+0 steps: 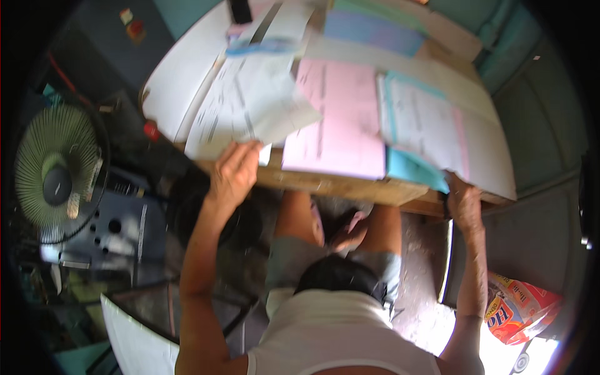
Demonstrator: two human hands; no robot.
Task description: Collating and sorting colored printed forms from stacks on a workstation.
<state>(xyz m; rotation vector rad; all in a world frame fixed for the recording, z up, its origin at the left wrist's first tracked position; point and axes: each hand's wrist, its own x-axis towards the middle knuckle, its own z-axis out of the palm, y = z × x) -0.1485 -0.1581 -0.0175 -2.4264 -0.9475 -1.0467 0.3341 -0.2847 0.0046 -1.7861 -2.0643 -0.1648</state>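
Printed white sheets (234,103) lie at the left of the desk, the top one with its right corner lifted. My left hand (238,161) is at their near edge, fingers bent together; the grip on the paper is partly hidden. A stack of pink printed forms (335,122) lies in the middle, reaching the desk's front edge. To its right is a white printed sheet with a teal border (422,117), above a teal folder or sheet (415,166). My right hand (461,192) is at the near right corner of the teal piece, where something dark shows beside the fingers.
Further back on the desk lie blue sheets (375,30) and a dark object (240,10). The wooden desk edge (328,183) runs above my knees. An electric fan (58,180) stands at left. A red printed plastic bag (518,307) is at lower right, near a grey metal cabinet (525,239).
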